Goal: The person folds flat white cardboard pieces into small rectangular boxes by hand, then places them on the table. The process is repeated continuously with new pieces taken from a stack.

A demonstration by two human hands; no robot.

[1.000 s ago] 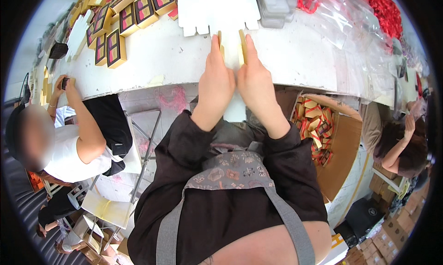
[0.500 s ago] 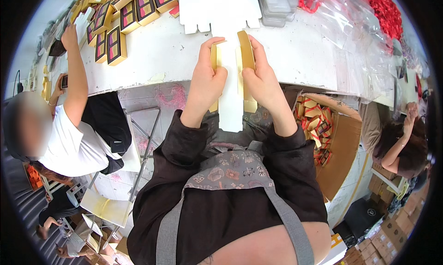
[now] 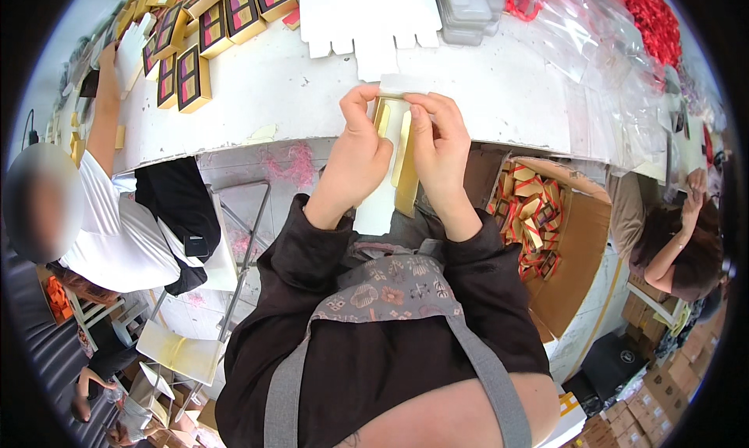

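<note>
Between my two hands, just off the near table edge, is a partly folded carton, white inside and gold outside. Its white end panel [image 3: 377, 214] hangs toward me. Fingers of my left hand [image 3: 355, 147] grip its far left corner, thumb bent along the side. On the other side, my right hand [image 3: 438, 140] pinches the far right corner between thumb and fingers. The gold side walls stand up, and a pale flap projects at the far end. Just beyond lies a pile of flat white carton blanks [image 3: 367, 15].
Several gold boxes with dark fronts [image 3: 193, 77] stand at the table's far left. Clear plastic trays [image 3: 470, 7], plastic bags [image 3: 569, 46] and red shred [image 3: 644, 19] lie right. A brown carton [image 3: 581, 245] of small gold-and-red boxes stands at my right. A person [image 3: 117, 222] works at left.
My hands have come closer together and shifted to the carton's far corners. The far end is now folded up with a flap showing. The person at left has moved an arm.
</note>
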